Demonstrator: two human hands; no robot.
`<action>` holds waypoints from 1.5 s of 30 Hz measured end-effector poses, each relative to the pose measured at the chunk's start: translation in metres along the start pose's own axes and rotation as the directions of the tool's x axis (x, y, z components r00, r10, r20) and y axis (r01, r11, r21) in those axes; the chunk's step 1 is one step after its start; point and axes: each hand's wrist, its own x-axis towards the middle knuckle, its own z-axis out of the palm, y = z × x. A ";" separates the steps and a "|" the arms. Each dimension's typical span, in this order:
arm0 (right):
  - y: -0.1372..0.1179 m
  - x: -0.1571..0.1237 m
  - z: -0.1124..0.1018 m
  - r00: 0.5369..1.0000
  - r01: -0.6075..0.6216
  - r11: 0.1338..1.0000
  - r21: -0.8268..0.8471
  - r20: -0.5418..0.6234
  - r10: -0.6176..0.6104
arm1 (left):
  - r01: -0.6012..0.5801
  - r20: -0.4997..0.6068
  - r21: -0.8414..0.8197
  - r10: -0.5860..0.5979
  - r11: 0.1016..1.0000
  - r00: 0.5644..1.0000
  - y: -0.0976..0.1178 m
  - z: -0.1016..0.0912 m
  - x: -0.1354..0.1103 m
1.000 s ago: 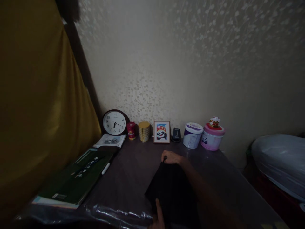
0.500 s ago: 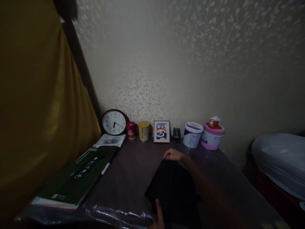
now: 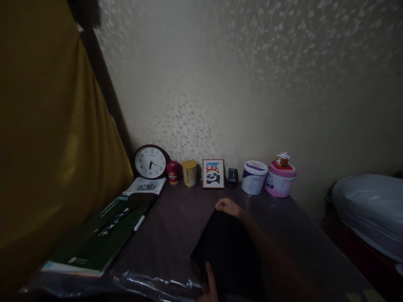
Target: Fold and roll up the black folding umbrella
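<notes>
A dark black cloth (image 3: 228, 251) is spread at the front of the table, one corner pointing toward the wall. My right hand (image 3: 228, 207) pinches that far corner between thumb and fingers. Low in the view, my left hand (image 3: 210, 287) is at the cloth's near left edge, one finger stretched along it and the others curled in against the cloth. Shadow hides the near part of the cloth, and I cannot make out whether it is a garment or a bag.
A clock (image 3: 151, 162), red can (image 3: 173, 173), yellow tin (image 3: 189, 174), framed panda picture (image 3: 213, 174), small black device (image 3: 232, 177) and two tubs (image 3: 254, 178) line the wall. Green book (image 3: 100, 239) and white marker (image 3: 139, 223) lie left, beside a yellow curtain (image 3: 56, 147).
Both hands keep their places on the black cloth. My right hand and the cloth's far corner are very slightly lower; otherwise the view has only shifted a little.
</notes>
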 end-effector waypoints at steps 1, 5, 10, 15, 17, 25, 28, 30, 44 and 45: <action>0.000 -0.001 0.002 1.000 0.000 1.000 0.002 -0.006 0.000 | 0.001 -0.007 0.004 -0.001 1.000 1.000 0.000 0.001 0.000; 0.000 0.000 0.009 0.999 -0.017 1.000 -0.020 -0.051 0.016 | 0.014 -0.004 0.027 -0.014 1.000 1.000 0.000 0.005 0.003; -0.006 0.001 0.014 0.990 -0.040 0.996 -0.074 -0.140 0.029 | 0.011 0.039 0.011 -0.011 1.000 0.999 0.000 0.001 0.002; -0.029 -0.027 0.019 0.957 0.052 0.982 -0.182 -0.272 -0.101 | -0.010 0.091 -0.007 0.011 1.000 0.996 -0.001 -0.005 0.000; -0.038 -0.044 0.025 0.948 0.168 0.946 -0.278 -0.217 -0.233 | -0.012 0.096 0.000 0.012 1.000 0.995 -0.002 -0.006 -0.001; -0.021 -0.050 0.033 0.963 0.058 0.894 -0.444 -0.212 -0.168 | -0.043 0.195 0.018 0.039 0.999 0.980 -0.002 -0.017 -0.003; -0.006 -0.052 0.021 0.903 -0.074 0.968 -0.238 -0.429 -0.036 | -0.074 0.240 0.014 0.068 0.997 0.968 -0.004 -0.023 -0.005; 0.005 -0.067 0.014 0.848 -0.127 0.991 -0.049 -0.524 0.083 | -0.115 0.239 0.010 0.109 0.993 0.965 -0.006 -0.027 -0.009; 0.030 -0.179 0.047 0.678 -0.211 0.871 0.444 -0.575 0.458 | -0.299 0.120 -0.270 0.340 0.915 0.933 -0.026 -0.031 -0.014; 0.027 -0.180 0.048 0.668 -0.218 0.870 0.443 -0.582 0.464 | -0.295 0.116 -0.287 0.339 0.911 0.934 -0.026 -0.030 -0.014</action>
